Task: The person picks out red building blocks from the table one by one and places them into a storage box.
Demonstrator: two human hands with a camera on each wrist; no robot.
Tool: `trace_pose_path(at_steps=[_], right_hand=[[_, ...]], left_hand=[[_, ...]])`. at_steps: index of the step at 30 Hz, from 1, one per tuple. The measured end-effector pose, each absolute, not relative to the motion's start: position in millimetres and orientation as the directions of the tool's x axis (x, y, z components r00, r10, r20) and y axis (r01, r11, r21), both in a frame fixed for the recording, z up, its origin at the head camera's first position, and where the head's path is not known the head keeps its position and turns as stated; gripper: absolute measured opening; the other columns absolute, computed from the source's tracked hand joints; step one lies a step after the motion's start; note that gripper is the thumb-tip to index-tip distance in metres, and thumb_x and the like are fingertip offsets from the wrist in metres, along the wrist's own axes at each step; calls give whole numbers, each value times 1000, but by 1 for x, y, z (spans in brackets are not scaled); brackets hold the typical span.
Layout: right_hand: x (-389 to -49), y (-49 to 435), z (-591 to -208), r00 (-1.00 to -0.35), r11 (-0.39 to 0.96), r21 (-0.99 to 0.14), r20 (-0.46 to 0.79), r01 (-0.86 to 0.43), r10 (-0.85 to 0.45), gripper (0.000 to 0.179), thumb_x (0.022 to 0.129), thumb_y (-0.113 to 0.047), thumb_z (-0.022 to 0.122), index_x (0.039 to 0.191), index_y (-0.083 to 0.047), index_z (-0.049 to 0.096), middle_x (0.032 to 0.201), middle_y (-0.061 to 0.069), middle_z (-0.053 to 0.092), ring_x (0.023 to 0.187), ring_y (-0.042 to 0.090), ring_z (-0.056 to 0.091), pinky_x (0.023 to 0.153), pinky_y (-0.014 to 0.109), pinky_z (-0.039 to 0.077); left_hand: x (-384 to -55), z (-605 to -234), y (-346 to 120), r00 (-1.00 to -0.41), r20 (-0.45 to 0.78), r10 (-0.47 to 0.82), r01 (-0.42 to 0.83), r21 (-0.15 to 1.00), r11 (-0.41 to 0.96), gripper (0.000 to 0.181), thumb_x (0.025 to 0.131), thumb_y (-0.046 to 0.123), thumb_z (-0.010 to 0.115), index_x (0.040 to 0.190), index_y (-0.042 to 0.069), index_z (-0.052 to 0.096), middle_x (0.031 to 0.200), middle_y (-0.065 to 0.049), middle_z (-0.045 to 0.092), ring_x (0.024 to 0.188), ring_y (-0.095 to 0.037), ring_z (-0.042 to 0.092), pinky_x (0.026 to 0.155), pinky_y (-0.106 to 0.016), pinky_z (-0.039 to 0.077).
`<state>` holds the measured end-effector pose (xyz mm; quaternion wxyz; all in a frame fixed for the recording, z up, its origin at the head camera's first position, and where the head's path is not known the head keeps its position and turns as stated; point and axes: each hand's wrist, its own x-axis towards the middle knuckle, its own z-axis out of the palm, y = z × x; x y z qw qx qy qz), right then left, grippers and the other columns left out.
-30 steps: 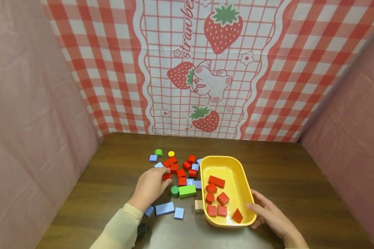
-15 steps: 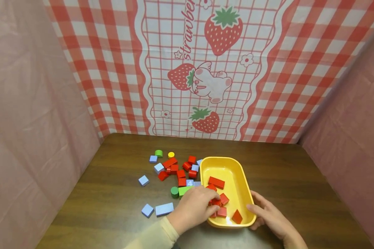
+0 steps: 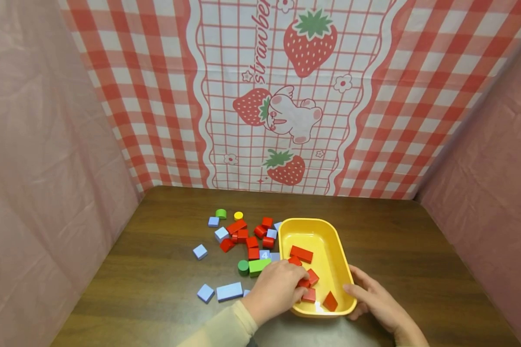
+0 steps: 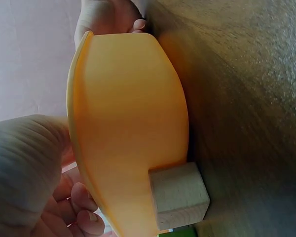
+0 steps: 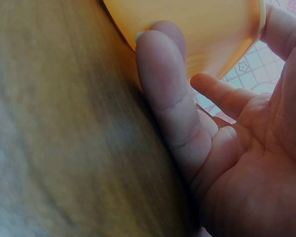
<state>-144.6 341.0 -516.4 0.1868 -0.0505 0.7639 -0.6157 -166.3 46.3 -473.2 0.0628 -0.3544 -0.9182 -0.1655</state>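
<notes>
My left hand point(image 3: 278, 287) reaches over the near left rim of a yellow tray point(image 3: 345, 258). Its thumb and fingers are on either side of a red block point(image 3: 303, 283) low in the tray, seemingly pinching it. In the left wrist view the other fingers curl beside the rim, and the tray wall hides the fingertips' work. Against the tray's near right corner, my right hand point(image 3: 375, 299) grips the wall, thumb over the rim and fingers outside. Several other red blocks, among them a long red block point(image 3: 301, 254) and a red triangular block point(image 3: 330, 301), lie inside.
Left of the tray lie several red blocks point(image 3: 253, 242), blue blocks point(image 3: 229, 291), a light green block point(image 3: 259, 266), a dark green cylinder point(image 3: 243, 267) and a yellow piece point(image 3: 238, 216). A bare wooden cube point(image 4: 180, 196) touches the tray's outside. A checked cloth point(image 3: 165, 120) hangs behind the table.
My left hand has carried a red block from the pile rightwards into the tray, then shifted only slightly over the last half second. My right hand has stayed on the tray.
</notes>
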Motion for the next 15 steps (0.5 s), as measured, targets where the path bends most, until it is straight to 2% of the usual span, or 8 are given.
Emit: trace_pose_path(at_steps=[15], right_hand=[[-145,342,-516,-923,245,-957,-227,153,-312,71,111,-20,52,167,5,16,141,34,56,86,29,76,67,50,66]], left_hand=[[-166,-472,48,-744,210,634,668,234,707,18,94,34,83,109,24,81,96,12,78,87,-7,66,80,-23,53]])
